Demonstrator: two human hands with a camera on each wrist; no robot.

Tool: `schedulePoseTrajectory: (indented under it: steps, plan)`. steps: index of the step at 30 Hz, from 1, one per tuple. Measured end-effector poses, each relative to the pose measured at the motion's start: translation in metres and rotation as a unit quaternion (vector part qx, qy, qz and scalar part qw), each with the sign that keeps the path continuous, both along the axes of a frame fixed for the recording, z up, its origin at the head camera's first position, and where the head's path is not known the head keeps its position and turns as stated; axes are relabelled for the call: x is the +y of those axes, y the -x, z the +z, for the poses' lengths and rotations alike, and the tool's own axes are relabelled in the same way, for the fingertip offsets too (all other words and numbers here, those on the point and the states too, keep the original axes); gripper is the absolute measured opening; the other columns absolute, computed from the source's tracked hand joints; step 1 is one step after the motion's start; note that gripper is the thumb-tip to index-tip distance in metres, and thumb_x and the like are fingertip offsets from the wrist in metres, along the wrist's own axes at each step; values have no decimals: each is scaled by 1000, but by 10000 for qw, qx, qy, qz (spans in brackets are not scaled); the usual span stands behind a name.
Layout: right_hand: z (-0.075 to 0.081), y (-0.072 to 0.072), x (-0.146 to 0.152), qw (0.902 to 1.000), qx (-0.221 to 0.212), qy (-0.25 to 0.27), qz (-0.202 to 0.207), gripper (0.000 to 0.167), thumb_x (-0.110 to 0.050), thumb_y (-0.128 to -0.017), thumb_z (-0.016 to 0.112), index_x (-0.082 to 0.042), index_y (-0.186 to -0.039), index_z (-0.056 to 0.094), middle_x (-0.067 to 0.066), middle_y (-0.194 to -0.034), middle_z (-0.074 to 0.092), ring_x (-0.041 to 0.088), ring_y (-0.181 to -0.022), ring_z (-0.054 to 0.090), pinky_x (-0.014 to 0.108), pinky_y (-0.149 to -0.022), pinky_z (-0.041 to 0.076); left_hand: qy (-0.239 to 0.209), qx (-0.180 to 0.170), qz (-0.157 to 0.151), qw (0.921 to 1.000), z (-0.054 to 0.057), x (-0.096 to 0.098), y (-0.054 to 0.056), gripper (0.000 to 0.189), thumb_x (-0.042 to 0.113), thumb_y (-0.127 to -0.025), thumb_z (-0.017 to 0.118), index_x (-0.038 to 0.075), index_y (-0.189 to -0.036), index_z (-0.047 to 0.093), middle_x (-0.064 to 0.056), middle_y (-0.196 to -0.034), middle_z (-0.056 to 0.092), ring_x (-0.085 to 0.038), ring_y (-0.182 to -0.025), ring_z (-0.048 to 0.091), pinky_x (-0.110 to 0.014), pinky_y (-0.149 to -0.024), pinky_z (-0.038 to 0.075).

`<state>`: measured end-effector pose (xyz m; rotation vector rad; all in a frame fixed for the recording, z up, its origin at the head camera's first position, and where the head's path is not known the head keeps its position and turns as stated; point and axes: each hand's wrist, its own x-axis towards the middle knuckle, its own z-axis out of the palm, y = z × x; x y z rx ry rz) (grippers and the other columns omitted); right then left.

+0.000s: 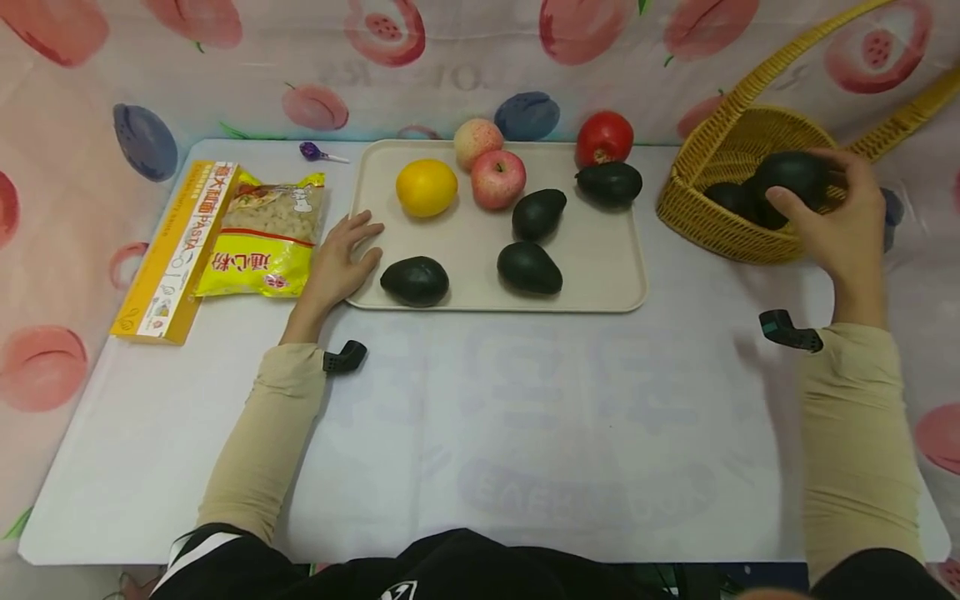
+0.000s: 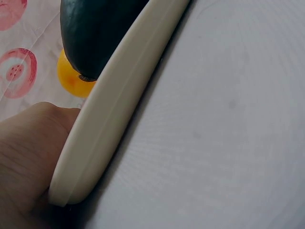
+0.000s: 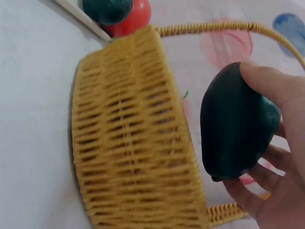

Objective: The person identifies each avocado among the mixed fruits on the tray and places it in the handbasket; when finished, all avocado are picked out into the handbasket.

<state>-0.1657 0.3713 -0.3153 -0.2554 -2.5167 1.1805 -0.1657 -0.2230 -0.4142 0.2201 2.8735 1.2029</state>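
My right hand [image 1: 851, 212] grips a dark green avocado [image 3: 233, 124] between thumb and fingers, held over the mouth of the yellow wicker basket [image 3: 128, 143]. Beneath it, other dark avocados [image 1: 726, 198] lie inside the basket, partly hidden. My left hand [image 1: 336, 262] rests at the left edge of the cream tray [image 1: 465, 237], fingers spread and loosely bent. On that tray lie several avocados [image 1: 415, 281], a lemon [image 1: 426, 188], a red apple [image 1: 498, 179], a peach [image 1: 477, 142] and a red tomato-like fruit [image 1: 604, 137]. The left wrist view shows the tray rim beside the thumb.
Left of the tray, a yellow bag of pasta [image 1: 262, 237] leans against a long yellow pasta box [image 1: 176, 250]. A purple lollipop [image 1: 311, 152] lies near the table's back edge. The basket's tall handle [image 1: 795, 54] arches over its opening. Fruit-printed cloth [image 1: 247, 75] hangs behind.
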Motion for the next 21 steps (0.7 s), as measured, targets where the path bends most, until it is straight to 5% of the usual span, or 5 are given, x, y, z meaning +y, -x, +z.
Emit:
schedulePoseTrajectory:
  steps: [6, 13, 16, 21]
  plan:
    - [-4, 4, 20, 9947, -606, 359, -749, 57, -33, -82, 69, -33, -134, 46, -21, -124, 42, -6, -108, 38, 14, -91, 36, -6, 29, -16, 10000, 0, 1, 0, 42, 22, -92, 57, 14, -133, 55, -3, -153, 34, -28, -147, 15, -51, -120, 11]
    - [-10, 13, 34, 9876, -777, -89, -1359, 54, -42, -83, 61, -32, -134, 44, -23, -116, 43, -8, -94, 38, 15, -94, 34, 52, 55, -23, 10000, 0, 0, -1, 42, 21, -92, 57, 12, -132, 55, -4, -153, 34, -29, -147, 15, -52, -119, 11]
    - [-9, 15, 37, 9816, -1121, -286, -1522, 58, -48, -84, 57, -33, -138, 39, -22, -124, 41, -8, -102, 38, 20, -103, 33, 75, 73, -22, 9999, 0, -1, -2, 42, 21, -92, 57, 12, -133, 55, -4, -153, 34, -29, -147, 15, -52, -119, 11]
    - [-3, 21, 38, 9686, -1664, -754, -1685, 68, -58, -84, 48, -31, -144, 31, -4, -147, 37, 12, -128, 37, 34, -114, 29, 65, 58, -22, 10000, 0, 0, -1, 42, 23, -92, 57, 13, -133, 54, -3, -154, 33, -27, -147, 15, -50, -120, 11]
